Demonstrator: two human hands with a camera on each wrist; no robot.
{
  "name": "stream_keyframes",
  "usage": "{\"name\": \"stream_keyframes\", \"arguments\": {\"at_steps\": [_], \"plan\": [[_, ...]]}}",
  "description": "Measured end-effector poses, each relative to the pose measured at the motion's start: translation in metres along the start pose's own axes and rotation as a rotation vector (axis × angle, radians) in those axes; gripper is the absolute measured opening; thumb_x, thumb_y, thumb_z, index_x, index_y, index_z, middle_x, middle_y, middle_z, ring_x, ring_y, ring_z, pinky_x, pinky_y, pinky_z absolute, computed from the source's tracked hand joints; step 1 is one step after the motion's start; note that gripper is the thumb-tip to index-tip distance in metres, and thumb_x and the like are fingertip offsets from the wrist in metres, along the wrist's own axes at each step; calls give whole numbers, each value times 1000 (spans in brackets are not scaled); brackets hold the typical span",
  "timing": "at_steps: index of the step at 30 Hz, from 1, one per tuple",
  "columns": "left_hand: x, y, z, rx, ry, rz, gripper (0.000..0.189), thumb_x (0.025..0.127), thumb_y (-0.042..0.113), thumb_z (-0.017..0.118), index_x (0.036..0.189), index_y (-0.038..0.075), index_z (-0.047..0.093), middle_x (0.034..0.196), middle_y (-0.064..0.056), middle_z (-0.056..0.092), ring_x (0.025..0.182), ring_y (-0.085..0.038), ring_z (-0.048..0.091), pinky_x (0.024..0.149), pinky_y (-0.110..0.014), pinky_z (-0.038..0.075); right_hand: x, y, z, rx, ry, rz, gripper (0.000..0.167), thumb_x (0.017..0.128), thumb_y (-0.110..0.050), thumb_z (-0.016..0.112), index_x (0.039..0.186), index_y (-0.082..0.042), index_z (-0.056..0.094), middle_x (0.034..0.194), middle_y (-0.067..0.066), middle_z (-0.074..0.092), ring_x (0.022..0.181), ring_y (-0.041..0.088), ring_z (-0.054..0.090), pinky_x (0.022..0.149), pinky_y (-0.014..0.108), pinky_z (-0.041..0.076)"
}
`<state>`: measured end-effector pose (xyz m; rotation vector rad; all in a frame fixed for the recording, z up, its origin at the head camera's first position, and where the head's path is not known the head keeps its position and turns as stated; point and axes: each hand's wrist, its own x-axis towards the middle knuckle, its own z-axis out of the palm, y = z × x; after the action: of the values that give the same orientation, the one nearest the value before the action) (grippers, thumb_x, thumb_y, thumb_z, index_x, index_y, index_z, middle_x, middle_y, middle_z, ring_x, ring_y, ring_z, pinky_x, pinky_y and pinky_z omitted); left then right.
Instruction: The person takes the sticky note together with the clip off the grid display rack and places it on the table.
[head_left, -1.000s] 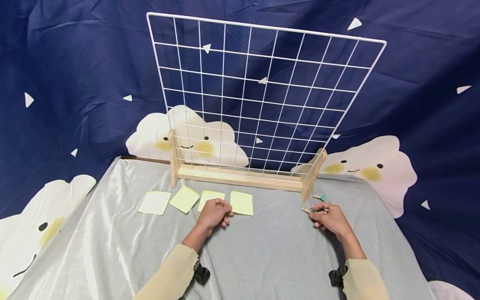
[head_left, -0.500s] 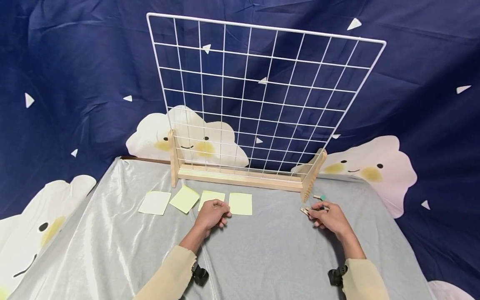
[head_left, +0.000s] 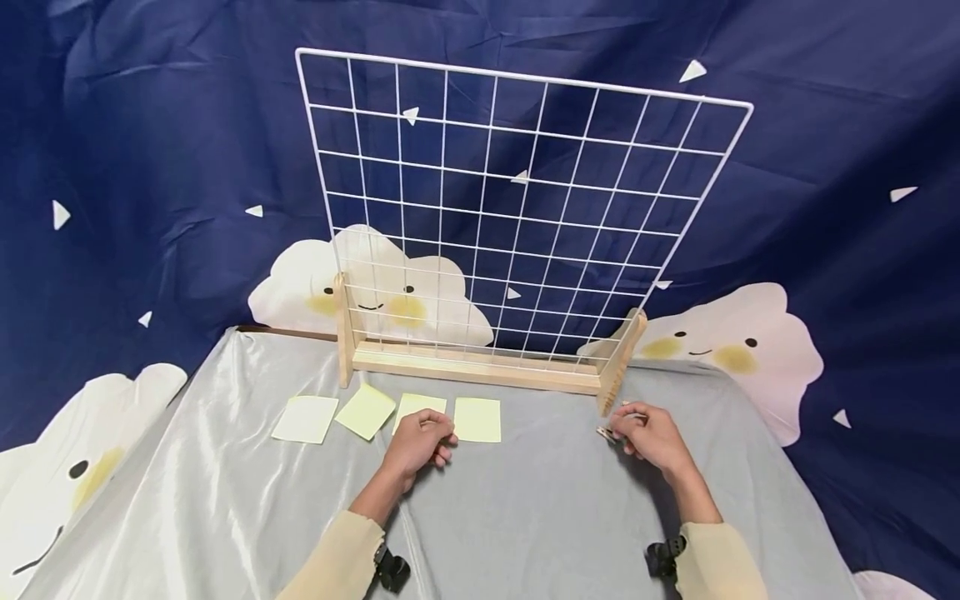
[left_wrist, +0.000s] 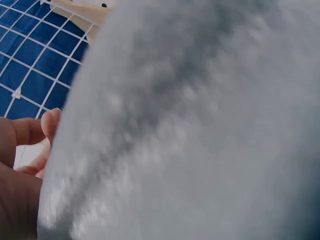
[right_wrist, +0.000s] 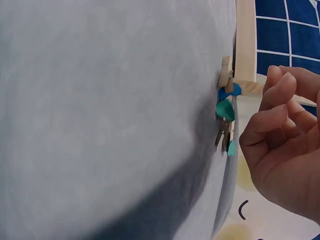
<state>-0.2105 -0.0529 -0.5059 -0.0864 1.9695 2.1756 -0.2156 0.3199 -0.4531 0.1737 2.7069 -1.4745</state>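
My left hand (head_left: 418,443) hovers low over the grey cloth, fingers loosely bent, its fingertips at the left edge of a pale yellow sticky note (head_left: 477,419). It hides the lower part of another sticky note (head_left: 422,403). Nothing shows between its fingers (left_wrist: 50,120) in the left wrist view. On the right, my right hand (head_left: 651,435) is beside a small wooden clothespin (head_left: 603,432), fingers loosely curled with nothing visible in them. In the right wrist view, several clothespins (right_wrist: 225,72) lie in a cluster, with a blue piece (right_wrist: 230,91) and green heart-shaped pieces (right_wrist: 225,109) among them.
A white wire grid panel (head_left: 495,208) stands upright in a wooden base (head_left: 480,367) behind the hands. Two more sticky notes, a paler one (head_left: 305,419) and a tilted one (head_left: 365,412), lie to the left. A dark blue cloud-print cloth (head_left: 150,108) hangs behind.
The rightmost sticky note has been turned slightly straighter, and my left hand has drawn a little left. My right hand stays by the clothespins. The head view has shifted slightly.
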Motion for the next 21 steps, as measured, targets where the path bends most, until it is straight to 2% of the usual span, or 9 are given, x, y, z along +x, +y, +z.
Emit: {"name": "stream_keyframes", "arguments": {"at_steps": [6, 13, 17, 21], "plan": [[0, 12, -14, -15, 31, 62, 18, 98, 5, 63, 109, -9, 61, 83, -18, 71, 53, -9, 56, 48, -21, 50, 0, -8, 7, 18, 24, -114, 26, 100, -13, 64, 115, 8, 63, 90, 15, 66, 72, 20, 64, 57, 30, 53], [6, 33, -36, 18, 96, 110, 21, 98, 4, 63, 114, -9, 60, 87, -19, 71, 56, -11, 58, 51, -21, 50, 4, -25, 9, -26, 150, -212, 20, 98, -10, 65, 109, 7, 66, 90, 13, 65, 75, 29, 67, 63, 27, 54], [8, 41, -47, 12, 115, 104, 21, 98, 4, 62, 115, -9, 59, 85, -15, 71, 56, -10, 58, 51, -21, 50, 7, -36, 9, -60, 145, -257, 21, 99, -11, 65, 110, 7, 66, 92, 14, 66, 78, 26, 66, 68, 27, 56], [7, 48, -57, 24, 119, 101, 22, 98, 3, 62, 116, -9, 57, 85, -14, 71, 58, -12, 58, 53, -22, 51, 9, -45, 9, -132, 154, -311, 21, 99, -12, 65, 111, 5, 67, 95, 15, 67, 85, 22, 63, 75, 23, 50]]}}
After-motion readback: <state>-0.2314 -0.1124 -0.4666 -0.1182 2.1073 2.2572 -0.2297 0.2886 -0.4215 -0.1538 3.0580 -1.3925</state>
